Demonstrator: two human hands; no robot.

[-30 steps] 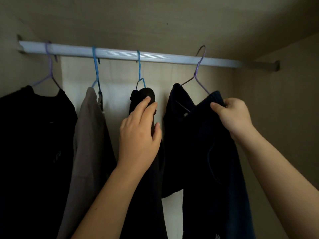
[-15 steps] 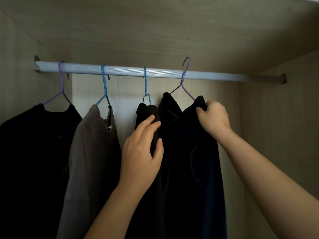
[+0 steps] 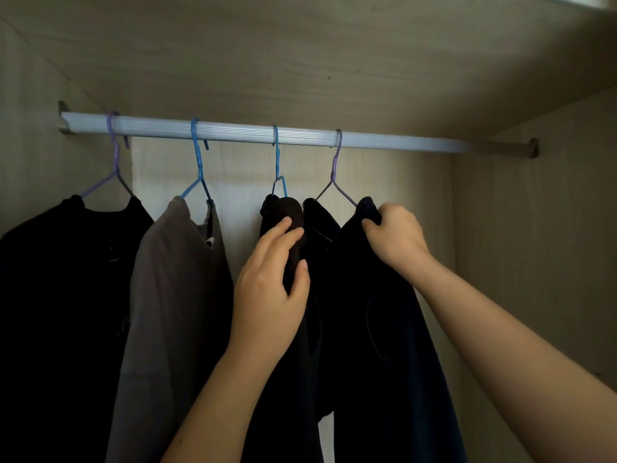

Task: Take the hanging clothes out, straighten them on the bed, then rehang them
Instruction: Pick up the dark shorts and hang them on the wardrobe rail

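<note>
Several garments hang from a pale rail (image 3: 384,141) inside a wardrobe. At the right, a dark navy garment (image 3: 377,315) hangs on a purple wire hanger (image 3: 335,172) whose hook sits on the rail. My right hand (image 3: 395,240) is closed on that garment's right shoulder. Left of it a black knit garment (image 3: 283,212) hangs on a blue hanger (image 3: 276,162); my left hand (image 3: 270,289) pinches its upper part between thumb and fingers.
Further left hang a grey-brown top (image 3: 173,295) on a blue hanger (image 3: 197,162) and a black top (image 3: 60,295) on a purple hanger (image 3: 113,155). The wardrobe's right wall (image 3: 541,262) is close; the rail's right end is bare.
The navy garment's purple hanger, held just off the rail before, now hooks over it, closer to the black knit garment. Both hands kept their grips.
</note>
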